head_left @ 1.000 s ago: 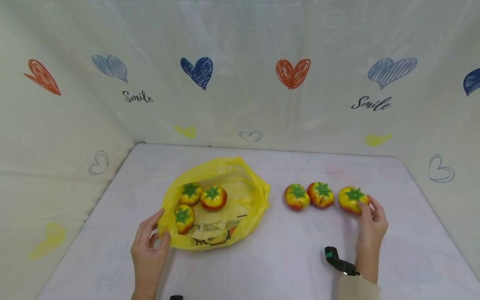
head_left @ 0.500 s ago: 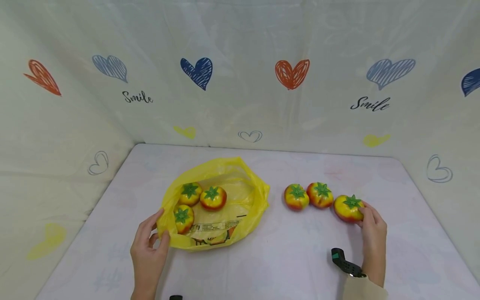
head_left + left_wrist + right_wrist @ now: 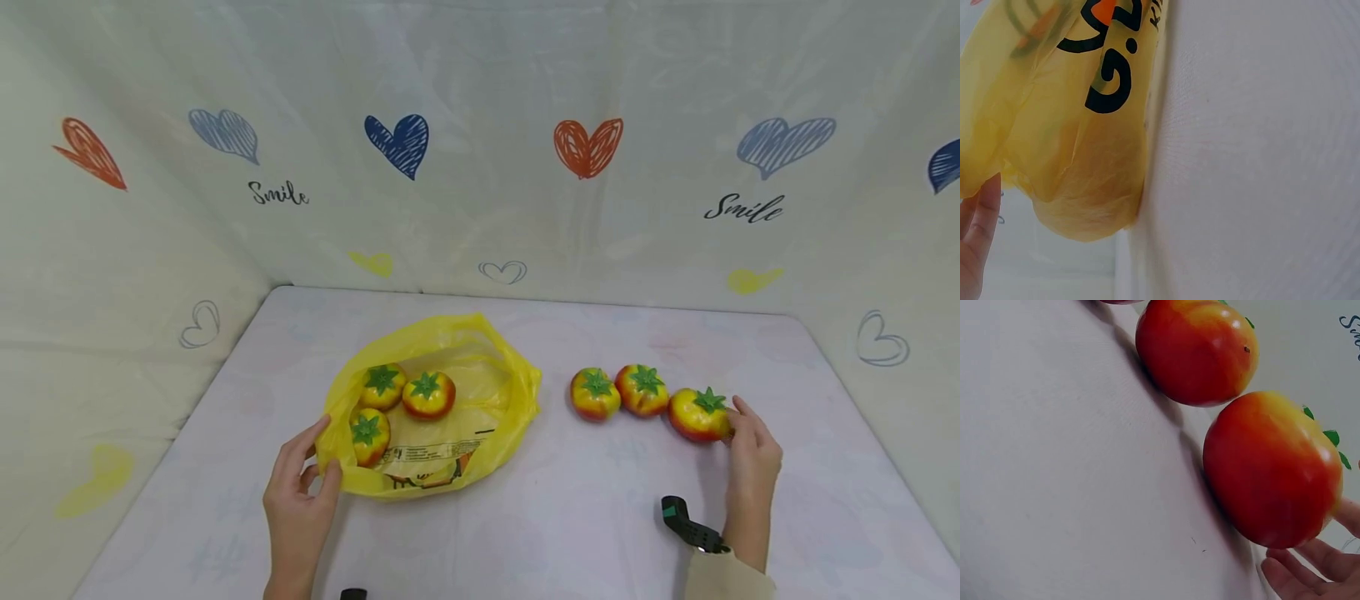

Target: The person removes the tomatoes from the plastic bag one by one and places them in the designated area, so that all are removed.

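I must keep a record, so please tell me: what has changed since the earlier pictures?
The rightmost fruit moved slightly toward the person and left, closer to the next fruit. The right grip also came nearer; whether it let go is unclear. The left grip, yellow bag and three fruits inside stayed put.

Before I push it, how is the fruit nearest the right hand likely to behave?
The red-yellow fruit looks apt to roll, its sides being rounded, though its squat shape may slow that. Its glossy skin is likely slippery. Pushed away from the right hand, it would probably bump the neighbouring fruit close beside it.
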A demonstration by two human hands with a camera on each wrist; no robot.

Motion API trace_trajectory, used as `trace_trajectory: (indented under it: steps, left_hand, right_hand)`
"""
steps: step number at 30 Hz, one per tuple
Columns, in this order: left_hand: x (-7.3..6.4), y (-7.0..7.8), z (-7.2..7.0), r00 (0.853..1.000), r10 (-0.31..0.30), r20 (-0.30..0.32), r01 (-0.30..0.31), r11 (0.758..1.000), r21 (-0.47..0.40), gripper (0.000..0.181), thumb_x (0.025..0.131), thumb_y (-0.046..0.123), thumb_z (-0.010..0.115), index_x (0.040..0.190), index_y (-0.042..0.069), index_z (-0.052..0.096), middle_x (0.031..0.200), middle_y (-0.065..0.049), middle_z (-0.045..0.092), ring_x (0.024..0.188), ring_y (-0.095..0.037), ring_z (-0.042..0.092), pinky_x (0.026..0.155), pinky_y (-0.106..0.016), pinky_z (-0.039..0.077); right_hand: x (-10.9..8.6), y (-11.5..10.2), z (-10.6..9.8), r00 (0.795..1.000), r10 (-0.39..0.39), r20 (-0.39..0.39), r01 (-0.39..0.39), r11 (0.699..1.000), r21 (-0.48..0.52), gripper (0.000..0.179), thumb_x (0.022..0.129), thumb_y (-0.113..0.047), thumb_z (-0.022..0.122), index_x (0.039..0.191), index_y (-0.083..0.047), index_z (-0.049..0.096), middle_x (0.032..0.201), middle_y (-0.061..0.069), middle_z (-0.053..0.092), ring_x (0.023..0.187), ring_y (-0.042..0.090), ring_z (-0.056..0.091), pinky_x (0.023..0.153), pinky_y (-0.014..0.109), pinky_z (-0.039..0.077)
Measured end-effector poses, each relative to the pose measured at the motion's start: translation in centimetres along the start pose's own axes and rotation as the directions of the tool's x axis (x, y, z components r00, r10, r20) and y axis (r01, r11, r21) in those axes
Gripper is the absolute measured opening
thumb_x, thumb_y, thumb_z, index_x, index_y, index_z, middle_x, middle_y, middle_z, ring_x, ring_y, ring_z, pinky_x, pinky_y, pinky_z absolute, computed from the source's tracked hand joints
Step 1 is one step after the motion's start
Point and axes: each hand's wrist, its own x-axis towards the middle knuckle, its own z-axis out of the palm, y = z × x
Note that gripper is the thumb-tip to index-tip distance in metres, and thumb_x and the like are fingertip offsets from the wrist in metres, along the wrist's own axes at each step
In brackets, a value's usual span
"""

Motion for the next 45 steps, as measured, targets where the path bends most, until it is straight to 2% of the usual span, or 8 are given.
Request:
trace_trajectory:
  steps: [4, 7, 11, 14, 28, 34, 37, 45]
  left_hand:
    - [0.0, 0.0, 0.1, 1.000, -0.006, 0.000, 0.006, 1.000, 0.003, 0.055, 0.076, -0.016, 0.059, 0.124, 0.010, 0.060, 0.114, -0.003, 0.056, 0.092, 0.000, 0.049, 0.072, 0.000, 0.042]
    - [0.0, 0.0, 0.1, 1.000, -0.010, 0.000, 0.010, 1.000, 0.008, 0.055, 0.076, -0.016, 0.059, 0.124, 0.010, 0.060, 0.115, -0.004, 0.056, 0.092, 0.001, 0.049, 0.072, 0.000, 0.042]
    - [0.0, 0.0, 0.1, 1.000, -0.009, 0.000, 0.009, 1.000, 0.011, 0.054, 0.076, -0.015, 0.059, 0.124, 0.010, 0.060, 0.114, -0.004, 0.057, 0.092, 0.001, 0.049, 0.072, 0.000, 0.042]
    - [0.0, 0.0, 0.1, 1.000, 0.001, 0.000, -0.001, 1.000, 0.004, 0.054, 0.076, -0.016, 0.059, 0.124, 0.009, 0.060, 0.114, -0.006, 0.057, 0.092, 0.001, 0.049, 0.072, 0.000, 0.042]
    - [0.0, 0.1, 0.0, 1.000, 0.013, -0.006, -0.013, 1.000, 0.004, 0.055, 0.076, -0.017, 0.059, 0.124, 0.010, 0.060, 0.114, 0.001, 0.056, 0.092, 0.001, 0.049, 0.072, 0.001, 0.042]
    - [0.0, 0.1, 0.0, 0.999, 0.030, -0.010, -0.031, 1.000, -0.007, 0.054, 0.076, -0.017, 0.060, 0.123, 0.009, 0.061, 0.114, 0.008, 0.054, 0.093, 0.002, 0.049, 0.072, 0.001, 0.041]
    - [0.0, 0.1, 0.0, 1.000, 0.029, -0.009, -0.029, 1.000, -0.008, 0.054, 0.076, -0.017, 0.060, 0.123, 0.009, 0.061, 0.113, 0.009, 0.054, 0.093, 0.002, 0.049, 0.071, 0.001, 0.041]
    - [0.0, 0.1, 0.0, 1.000, 0.027, -0.007, -0.027, 1.000, -0.012, 0.054, 0.076, -0.017, 0.060, 0.123, 0.009, 0.061, 0.114, 0.013, 0.053, 0.093, 0.001, 0.049, 0.071, 0.001, 0.041]
  right_hand:
    - [-0.7, -0.2, 0.0, 0.976, -0.192, -0.099, 0.194, 0.981, 0.011, 0.040, 0.094, -0.038, 0.046, 0.132, -0.027, 0.054, 0.135, -0.014, 0.051, 0.133, 0.005, 0.035, 0.111, 0.020, 0.024]
    - [-0.4, 0.1, 0.4, 0.930, -0.331, -0.158, 0.336, 0.942, 0.002, 0.036, 0.093, -0.037, 0.050, 0.126, -0.028, 0.059, 0.126, -0.014, 0.057, 0.123, 0.002, 0.044, 0.102, 0.010, 0.032]
    - [-2.9, -1.9, 1.5, 0.874, -0.452, -0.178, 0.459, 0.888, -0.003, 0.033, 0.093, -0.031, 0.053, 0.122, -0.018, 0.063, 0.119, -0.010, 0.060, 0.109, 0.002, 0.051, 0.092, 0.006, 0.039]
    - [-6.1, -4.2, 2.4, 0.841, -0.519, -0.152, 0.524, 0.852, -0.009, 0.033, 0.094, -0.025, 0.053, 0.121, -0.009, 0.063, 0.113, -0.012, 0.061, 0.103, -0.001, 0.053, 0.091, 0.007, 0.041]
    - [-9.6, -6.0, 5.5, 0.688, -0.724, 0.046, 0.709, 0.685, 0.166, 0.027, 0.091, -0.007, 0.055, 0.114, 0.007, 0.061, 0.107, -0.012, 0.059, 0.102, 0.003, 0.057, 0.088, 0.008, 0.043]
    - [-10.9, -6.0, 7.3, 0.559, -0.811, 0.172, 0.744, 0.582, 0.330, 0.028, 0.087, 0.008, 0.055, 0.114, 0.014, 0.056, 0.115, 0.000, 0.058, 0.110, 0.010, 0.053, 0.094, 0.012, 0.043]
    - [-11.6, -6.0, 8.3, 0.524, -0.815, 0.248, 0.732, 0.580, 0.358, 0.031, 0.085, 0.010, 0.056, 0.115, 0.012, 0.057, 0.119, 0.006, 0.055, 0.113, 0.010, 0.052, 0.096, 0.015, 0.041]
    - [-13.4, -5.2, 10.8, 0.513, -0.762, 0.394, 0.752, 0.621, 0.222, 0.033, 0.083, -0.002, 0.065, 0.116, 0.000, 0.061, 0.127, 0.011, 0.054, 0.114, 0.006, 0.051, 0.097, 0.014, 0.040]
